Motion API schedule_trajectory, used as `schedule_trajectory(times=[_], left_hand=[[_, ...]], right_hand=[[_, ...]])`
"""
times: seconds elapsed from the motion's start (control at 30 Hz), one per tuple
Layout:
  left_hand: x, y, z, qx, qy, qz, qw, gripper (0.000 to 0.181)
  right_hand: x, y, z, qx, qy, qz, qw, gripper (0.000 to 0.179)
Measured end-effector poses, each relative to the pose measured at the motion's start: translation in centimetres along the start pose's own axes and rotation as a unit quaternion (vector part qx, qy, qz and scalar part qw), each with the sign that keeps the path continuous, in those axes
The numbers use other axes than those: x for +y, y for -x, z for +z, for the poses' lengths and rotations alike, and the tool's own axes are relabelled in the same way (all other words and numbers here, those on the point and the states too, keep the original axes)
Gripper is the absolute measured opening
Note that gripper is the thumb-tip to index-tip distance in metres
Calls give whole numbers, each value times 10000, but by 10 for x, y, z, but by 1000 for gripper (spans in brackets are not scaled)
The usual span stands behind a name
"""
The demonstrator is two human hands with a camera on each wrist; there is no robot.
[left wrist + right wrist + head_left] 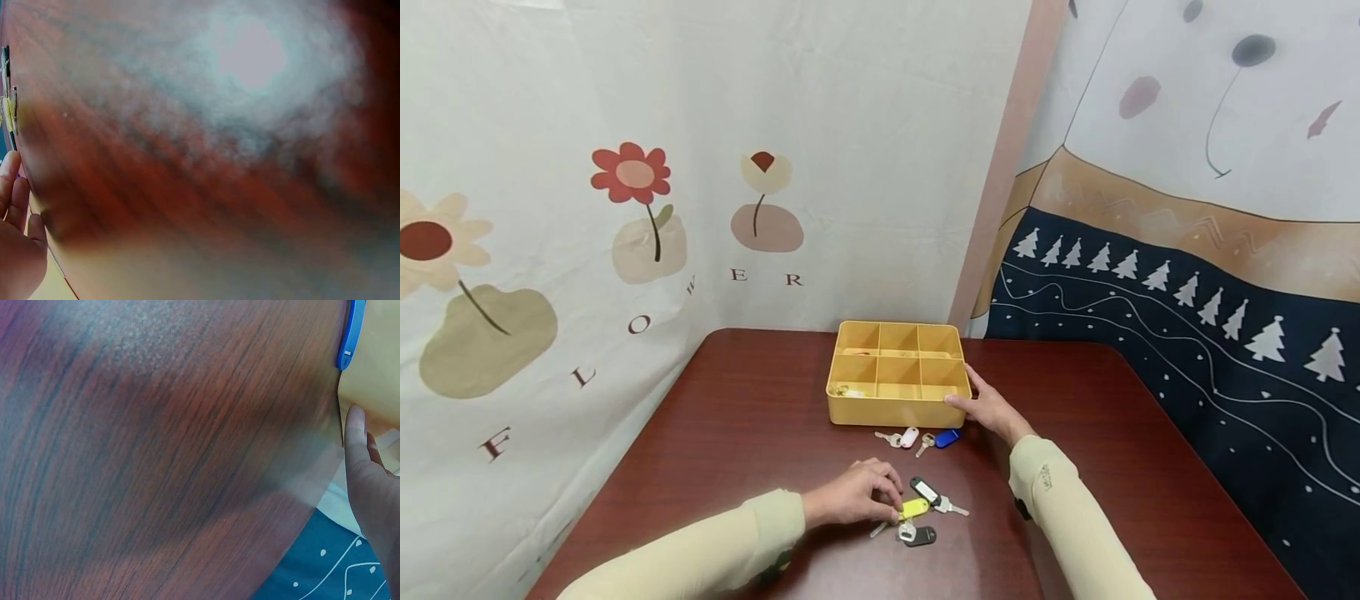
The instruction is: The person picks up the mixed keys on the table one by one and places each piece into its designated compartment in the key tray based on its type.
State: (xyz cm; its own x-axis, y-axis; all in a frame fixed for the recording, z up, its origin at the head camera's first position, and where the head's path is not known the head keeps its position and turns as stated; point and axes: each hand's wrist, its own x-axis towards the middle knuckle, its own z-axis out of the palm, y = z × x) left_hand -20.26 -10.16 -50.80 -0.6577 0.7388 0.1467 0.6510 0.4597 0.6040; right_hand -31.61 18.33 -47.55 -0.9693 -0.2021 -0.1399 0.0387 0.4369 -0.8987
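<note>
My left hand (859,492) is low over the table, its thumb and fingertips close to a yellow key tag (914,508); whether they touch it is unclear. In the left wrist view its fingers (19,194) show at the left edge, just short of the tag. Around that tag lie a black-framed key tag (925,490) with a key and a dark key tag (921,537) with a key. My right hand (992,410) holds the front right corner of a yellow compartment box (895,412), thumb at the front rim, fingers along the side.
A white key tag (909,437) and a blue key tag (947,437), each with a key, lie before the box. Small items (848,391) sit in its front left compartment. The brown table (760,400) meets printed curtains behind and at the right.
</note>
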Motion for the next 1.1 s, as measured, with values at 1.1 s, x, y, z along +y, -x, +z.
schedule_trajectory(times=[1.1], left_hand=[[-1,-24,-53,1427,1492,-362,9778,7]], right_hand=[[-1,1,-1,-49,-58,3,10000,94]])
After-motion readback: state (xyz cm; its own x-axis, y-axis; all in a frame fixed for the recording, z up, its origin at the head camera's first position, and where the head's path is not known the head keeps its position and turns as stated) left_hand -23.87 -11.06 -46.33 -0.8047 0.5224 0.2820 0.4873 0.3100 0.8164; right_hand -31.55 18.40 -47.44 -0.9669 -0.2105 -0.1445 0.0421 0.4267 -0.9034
